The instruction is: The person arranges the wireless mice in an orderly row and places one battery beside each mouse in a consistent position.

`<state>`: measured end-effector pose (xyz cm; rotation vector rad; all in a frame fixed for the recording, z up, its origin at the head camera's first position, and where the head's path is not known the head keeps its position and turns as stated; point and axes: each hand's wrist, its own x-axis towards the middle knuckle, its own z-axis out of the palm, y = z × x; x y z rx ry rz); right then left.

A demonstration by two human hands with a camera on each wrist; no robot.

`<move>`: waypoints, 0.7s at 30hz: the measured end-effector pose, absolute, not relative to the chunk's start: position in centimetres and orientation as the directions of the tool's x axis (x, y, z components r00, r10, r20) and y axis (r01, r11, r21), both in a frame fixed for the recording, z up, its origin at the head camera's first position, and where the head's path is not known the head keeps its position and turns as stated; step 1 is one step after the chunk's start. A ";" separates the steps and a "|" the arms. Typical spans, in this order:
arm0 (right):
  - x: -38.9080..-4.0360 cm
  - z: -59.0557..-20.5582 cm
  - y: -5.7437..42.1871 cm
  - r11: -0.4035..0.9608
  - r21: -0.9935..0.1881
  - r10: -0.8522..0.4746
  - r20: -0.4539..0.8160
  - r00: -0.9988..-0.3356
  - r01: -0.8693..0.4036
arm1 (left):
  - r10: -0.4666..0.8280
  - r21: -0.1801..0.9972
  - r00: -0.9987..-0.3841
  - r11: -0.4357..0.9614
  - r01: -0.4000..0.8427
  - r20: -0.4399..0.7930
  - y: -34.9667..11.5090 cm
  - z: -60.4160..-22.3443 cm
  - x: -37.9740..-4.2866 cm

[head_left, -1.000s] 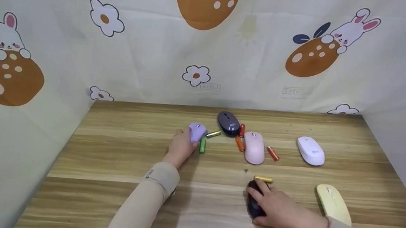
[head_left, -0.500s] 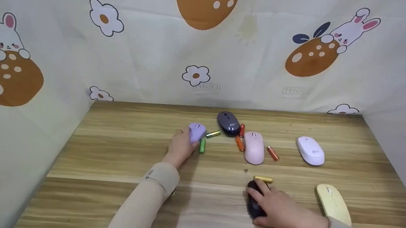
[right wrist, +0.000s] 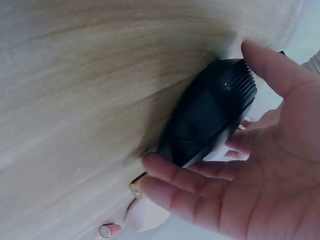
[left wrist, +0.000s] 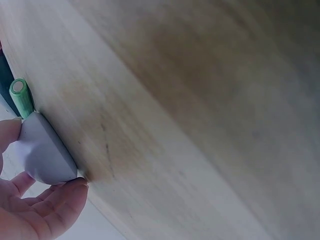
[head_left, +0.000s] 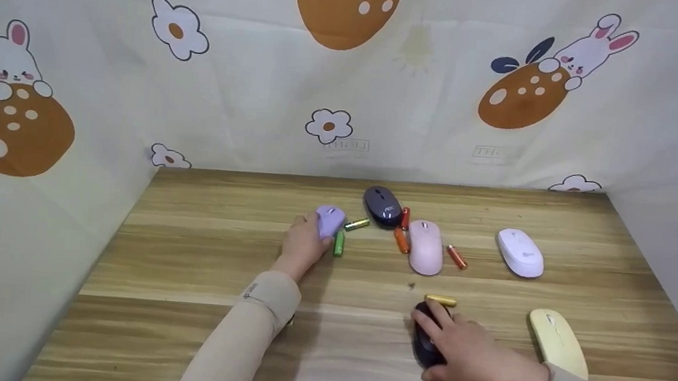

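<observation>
A small purple computer mouse (head_left: 330, 219) lies on the table toward the back, and my left hand (head_left: 302, 246) grips it from the left. In the left wrist view the thumb and fingertips hold opposite sides of that mouse (left wrist: 45, 150). A green battery (head_left: 339, 244) lies close beside it, with a green-gold battery (head_left: 357, 224) just behind. Nearer the front, my right hand (head_left: 465, 351) holds a black mouse (head_left: 426, 342), thumb at one end and fingertips at the other. A gold battery (head_left: 440, 300) lies right by those fingertips. My palm hides part of the black mouse.
Behind stand a dark grey mouse (head_left: 383, 206) and a pink mouse (head_left: 426, 249), with red (head_left: 405, 217), orange (head_left: 401, 240) and orange-red (head_left: 457, 256) batteries around them. A white mouse (head_left: 520, 253) and a yellow mouse (head_left: 559, 342) sit at right. Patterned cloth (head_left: 250, 82) walls the table.
</observation>
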<state>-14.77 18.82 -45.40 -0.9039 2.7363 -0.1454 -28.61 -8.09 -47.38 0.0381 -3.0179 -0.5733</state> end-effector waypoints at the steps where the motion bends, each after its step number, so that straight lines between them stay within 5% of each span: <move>1: -14.8 -45.3 18.8 0.804 -0.175 -0.595 -0.209 -0.776 -0.569 | -0.037 0.367 -0.997 0.930 -0.012 0.063 -8.1 -47.4 -28.6; 7: -16.4 -43.8 19.2 0.840 -0.224 -0.532 -0.169 -0.830 -0.494 | -0.050 0.368 -0.998 0.929 -0.034 0.032 -8.0 -47.2 -28.6; 14: -23.1 -43.2 22.4 0.904 -0.289 -0.336 -0.028 -0.941 -0.314 | -0.067 0.386 -0.998 0.920 -0.064 -0.005 -8.0 -47.2 -28.7; 21: -27.3 -44.9 24.4 0.920 -0.313 -0.280 -0.109 -0.954 -0.235 | -0.059 0.376 -0.998 0.925 -0.060 -0.014 -7.9 -47.2 -28.6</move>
